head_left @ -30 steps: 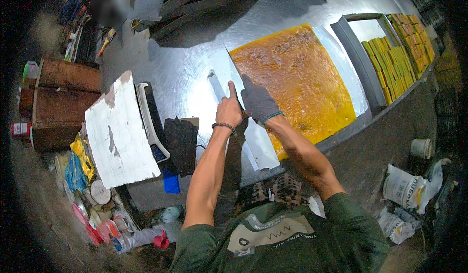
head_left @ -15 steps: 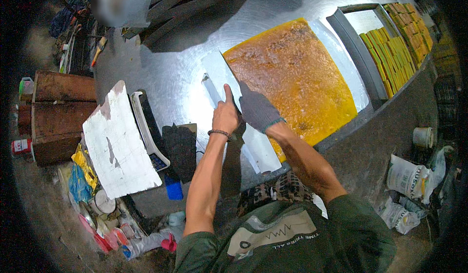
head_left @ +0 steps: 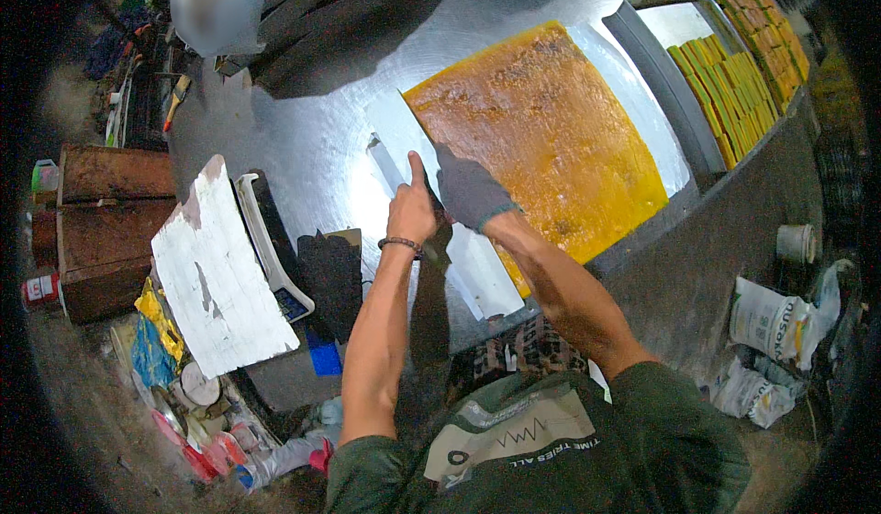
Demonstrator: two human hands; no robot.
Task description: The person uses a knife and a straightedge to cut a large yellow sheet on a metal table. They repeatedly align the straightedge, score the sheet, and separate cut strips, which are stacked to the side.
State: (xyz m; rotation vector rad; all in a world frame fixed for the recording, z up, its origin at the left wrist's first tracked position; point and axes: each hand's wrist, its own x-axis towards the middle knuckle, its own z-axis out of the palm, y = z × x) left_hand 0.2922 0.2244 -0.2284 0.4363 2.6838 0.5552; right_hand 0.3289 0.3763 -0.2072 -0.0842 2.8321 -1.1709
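Observation:
A large yellow slab with a glossy brown top (head_left: 551,138) lies on the metal table. Along its left edge rests a long, pale metal bar (head_left: 491,280) with a raised ridge. My bare left hand (head_left: 413,209), a beaded bracelet at its wrist, is closed on the bar's ridge with the index finger stretched along it. Right beside it, my right hand (head_left: 473,193) wears a dark grey glove and is closed at the slab's left edge, against the bar. Its fingers point away from me. What it holds, if anything, is hidden beneath the glove.
A metal frame (head_left: 656,87) at the right borders rows of cut yellow-green strips (head_left: 725,96) and browned pieces (head_left: 766,41). To the left are a peeling white board (head_left: 225,275), a scale (head_left: 275,248) and a dark cloth (head_left: 330,280). White sacks (head_left: 771,321) lie lower right.
The whole view has shifted slightly, carrying everything a little up and left. Both hands, the metal bar and the slab keep nearly the same places relative to one another.

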